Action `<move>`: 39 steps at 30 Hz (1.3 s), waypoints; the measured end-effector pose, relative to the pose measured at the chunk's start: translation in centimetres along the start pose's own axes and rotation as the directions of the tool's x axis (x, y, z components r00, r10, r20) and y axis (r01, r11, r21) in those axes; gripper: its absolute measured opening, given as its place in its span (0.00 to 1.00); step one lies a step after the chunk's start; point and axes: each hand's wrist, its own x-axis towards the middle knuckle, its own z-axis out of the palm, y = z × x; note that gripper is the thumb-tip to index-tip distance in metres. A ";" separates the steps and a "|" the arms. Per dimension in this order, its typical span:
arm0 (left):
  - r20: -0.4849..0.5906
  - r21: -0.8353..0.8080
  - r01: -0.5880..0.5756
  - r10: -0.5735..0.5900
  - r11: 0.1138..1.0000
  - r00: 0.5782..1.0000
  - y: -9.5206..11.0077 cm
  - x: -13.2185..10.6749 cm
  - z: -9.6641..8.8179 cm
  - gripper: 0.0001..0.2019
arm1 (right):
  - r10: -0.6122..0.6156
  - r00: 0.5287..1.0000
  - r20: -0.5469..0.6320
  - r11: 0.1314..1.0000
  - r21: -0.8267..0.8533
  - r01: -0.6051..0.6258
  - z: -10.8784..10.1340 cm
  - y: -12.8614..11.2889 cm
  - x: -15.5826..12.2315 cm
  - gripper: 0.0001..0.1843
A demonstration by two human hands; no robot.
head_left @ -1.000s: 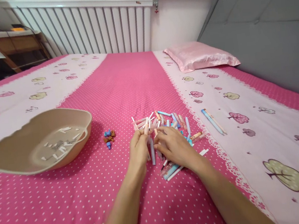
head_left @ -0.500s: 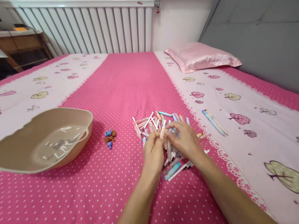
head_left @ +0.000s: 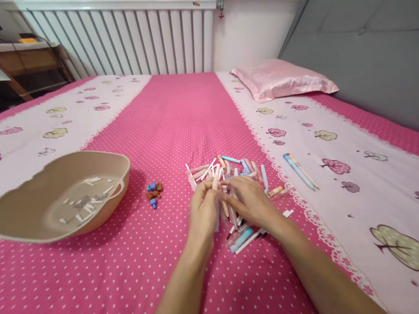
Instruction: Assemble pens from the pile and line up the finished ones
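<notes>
My left hand (head_left: 202,211) is closed around a pale peach pen (head_left: 216,181), which points up and away from me. My right hand (head_left: 252,199) meets it from the other side, thumb and fingertips pinched at the pen; the exact contact is partly hidden. Beneath and around both hands lies a loose pile of pen parts (head_left: 246,236): pink, blue and orange barrels, white tubes and thin refills. Two slim pens (head_left: 299,172), one blue and one peach, lie side by side to the right of the pile.
A beige basin (head_left: 18,212) with small white and grey pieces inside stands at the left. Between it and the pile sit small blue and brown pieces (head_left: 153,191). A pink pillow (head_left: 284,80) rests farther back on the bedspread (head_left: 188,113), beside a grey headboard (head_left: 367,36).
Both hands have shifted slightly to the left with the pen, which is still held between them. The pile, basin and two pens at the right look unmoved.
</notes>
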 end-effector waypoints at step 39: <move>-0.226 -0.184 -0.059 0.016 0.981 0.974 1.7 1.1 -2.1 0.02 | -0.112 0.990 0.086 0.990 0.095 0.104 0.3 -2.0 -0.5 0.13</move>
